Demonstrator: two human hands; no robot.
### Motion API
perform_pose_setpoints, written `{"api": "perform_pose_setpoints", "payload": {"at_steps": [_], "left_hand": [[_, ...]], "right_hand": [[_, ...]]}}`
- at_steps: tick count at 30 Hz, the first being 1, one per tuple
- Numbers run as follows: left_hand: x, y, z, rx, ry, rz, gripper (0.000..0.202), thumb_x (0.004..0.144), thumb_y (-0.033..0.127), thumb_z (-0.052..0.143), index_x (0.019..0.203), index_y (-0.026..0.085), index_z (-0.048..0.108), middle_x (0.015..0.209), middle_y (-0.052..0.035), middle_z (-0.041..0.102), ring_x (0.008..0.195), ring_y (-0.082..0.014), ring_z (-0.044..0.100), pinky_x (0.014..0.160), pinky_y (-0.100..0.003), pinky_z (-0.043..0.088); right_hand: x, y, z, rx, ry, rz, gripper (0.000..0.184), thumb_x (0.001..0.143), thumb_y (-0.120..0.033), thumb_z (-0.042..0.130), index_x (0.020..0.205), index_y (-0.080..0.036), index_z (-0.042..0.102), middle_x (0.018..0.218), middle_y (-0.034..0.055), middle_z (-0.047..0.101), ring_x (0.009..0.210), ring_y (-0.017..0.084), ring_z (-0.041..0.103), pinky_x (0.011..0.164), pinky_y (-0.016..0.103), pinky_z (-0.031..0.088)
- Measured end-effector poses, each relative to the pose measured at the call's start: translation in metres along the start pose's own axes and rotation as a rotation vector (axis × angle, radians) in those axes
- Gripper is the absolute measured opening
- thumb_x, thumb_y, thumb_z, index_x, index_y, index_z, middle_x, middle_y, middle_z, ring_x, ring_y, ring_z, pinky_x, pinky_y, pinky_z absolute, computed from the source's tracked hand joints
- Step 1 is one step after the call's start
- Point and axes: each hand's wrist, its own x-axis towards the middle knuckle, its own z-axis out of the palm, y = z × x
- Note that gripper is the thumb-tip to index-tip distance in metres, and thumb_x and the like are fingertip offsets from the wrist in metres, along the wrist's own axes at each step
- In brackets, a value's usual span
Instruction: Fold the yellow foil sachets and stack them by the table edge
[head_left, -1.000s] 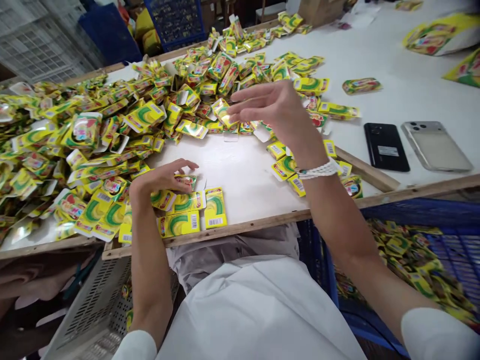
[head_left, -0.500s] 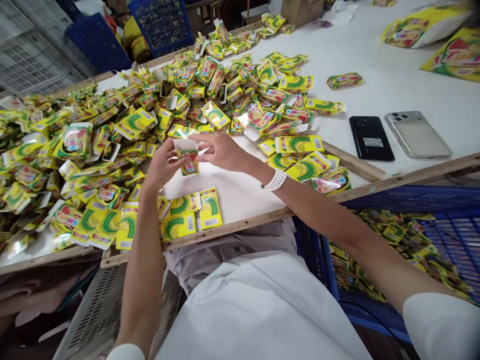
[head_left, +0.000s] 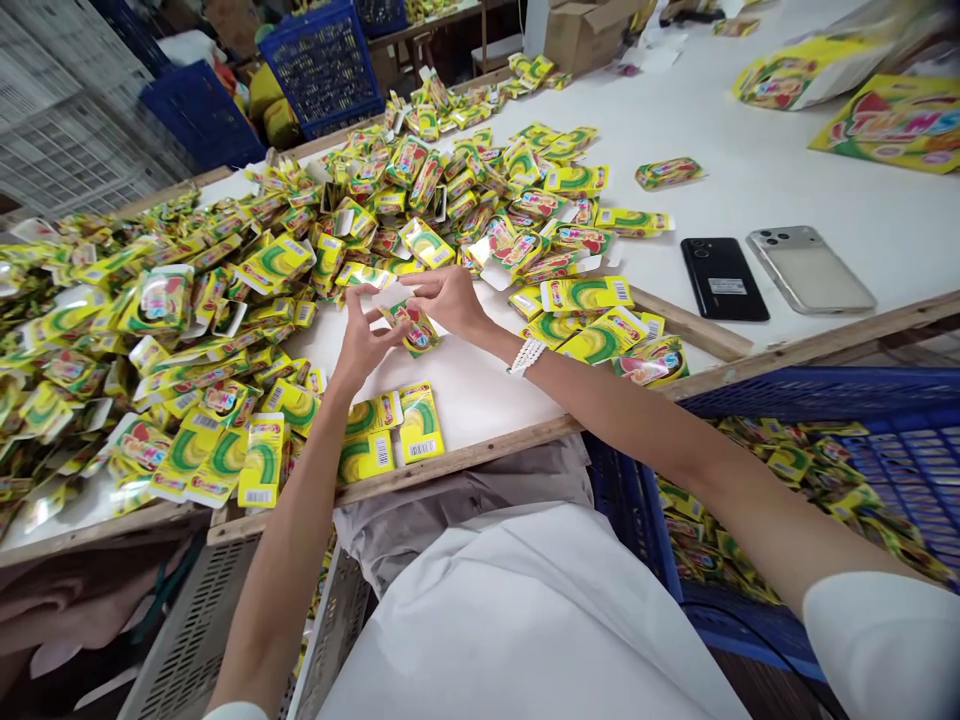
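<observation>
Between my two hands is a small yellow and green carton (head_left: 420, 338) with a white end flap raised at its top. My left hand (head_left: 366, 340) grips it from the left, thumb across the front. The fingers of my right hand (head_left: 456, 302), bent and pinched together, are at the raised flap; a white bead bracelet circles that wrist. Below, several similar cartons (head_left: 420, 422) lie flat by the table's front edge. A big heap of cartons (head_left: 285, 265), some with open flaps, spreads behind and left of my hands.
On the right lie a black phone (head_left: 724, 280) and a phone in a clear case (head_left: 814, 272). A wooden strip (head_left: 690, 325) sits beside a small carton pile. A blue crate (head_left: 780, 390) with cartons stands below the table edge. Large printed bags (head_left: 892, 125) lie far right.
Both hands have moved slightly right with the carton, which has gone from nearly upright to tilted. My right fingers have closed in from beside the carton onto its flap.
</observation>
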Motion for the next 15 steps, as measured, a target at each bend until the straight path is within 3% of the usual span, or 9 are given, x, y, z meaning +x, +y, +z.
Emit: {"api": "perform_pose_setpoints", "payload": {"at_steps": [2,5,10,15], "left_hand": [[-0.002,-0.001,-0.003,0.021,-0.048,-0.036,0.094,0.068,0.059,0.098,0.135,0.028,0.039,0.113,-0.0081,0.079,0.082,-0.0223,0.081,0.067,-0.034,0.069],[-0.002,0.001,-0.003,0.005,-0.034,-0.062,0.09,0.069,0.062,0.098,0.128,0.028,0.039,0.109,-0.0072,0.078,0.079,-0.0226,0.081,0.066,-0.033,0.069],[0.002,0.011,0.002,-0.11,0.127,0.005,0.082,0.071,0.058,0.098,0.115,0.029,0.035,0.092,0.0028,0.073,0.069,-0.0138,0.074,0.057,-0.023,0.061],[0.003,0.017,0.001,-0.124,0.204,0.03,0.077,0.062,0.052,0.104,0.109,0.026,0.049,0.08,0.0059,0.069,0.065,-0.0125,0.071,0.051,-0.02,0.058]], "right_hand": [[0.002,0.002,-0.003,-0.042,-0.073,-0.001,0.053,0.078,-0.007,0.081,0.131,-0.008,0.079,0.112,0.0139,0.084,0.098,0.025,0.082,0.093,0.034,0.067],[0.002,0.002,-0.005,-0.074,-0.125,-0.032,0.056,0.078,-0.009,0.083,0.134,-0.008,0.079,0.109,0.0128,0.085,0.098,0.026,0.082,0.097,0.035,0.065],[-0.005,-0.008,0.001,0.049,0.029,-0.031,0.055,0.086,-0.01,0.08,0.142,-0.011,0.076,0.101,0.0077,0.085,0.105,0.025,0.082,0.099,0.033,0.065],[-0.003,-0.012,0.007,0.203,0.012,0.007,0.055,0.088,-0.006,0.081,0.142,-0.011,0.075,0.102,0.0054,0.086,0.109,0.023,0.082,0.092,0.027,0.065]]}}
